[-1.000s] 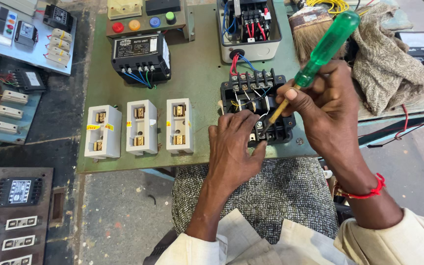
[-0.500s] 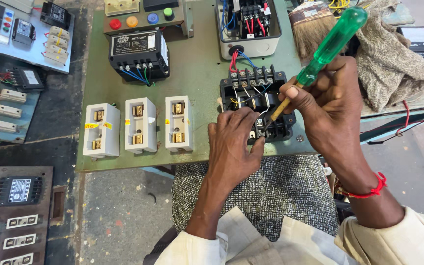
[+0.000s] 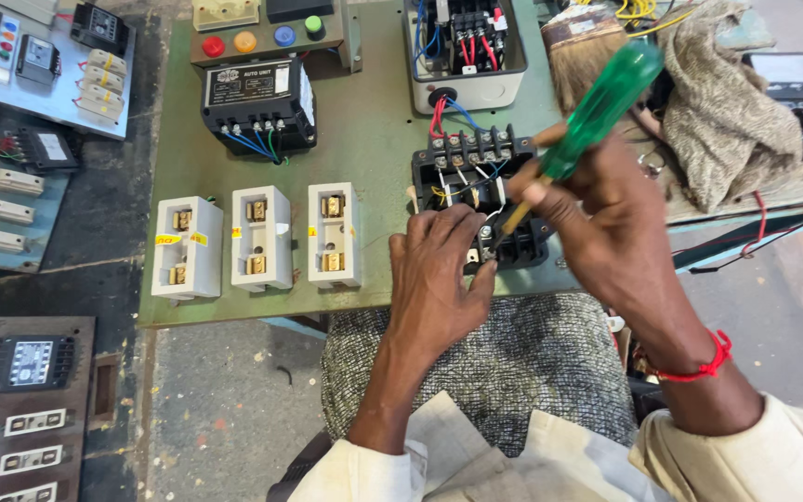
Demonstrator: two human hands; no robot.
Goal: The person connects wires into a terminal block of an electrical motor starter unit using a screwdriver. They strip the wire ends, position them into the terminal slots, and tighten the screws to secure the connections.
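Note:
My right hand grips a green-handled screwdriver, its tip down at a screw on the near side of a black terminal block with coloured wires. My left hand rests on the block's near left corner, fingers pinching at a wire or terminal beside the screwdriver tip. The block sits on a green panel board. A red thread band circles my right wrist.
On the board stand three white fuse holders, a black unit with blue wires, a push-button box and a contactor in a white box. A cloth and a meter lie right; more panels left.
The screwdriver handle has tilted and shifted slightly while its tip stays at the terminal block. My left hand keeps its place on the block.

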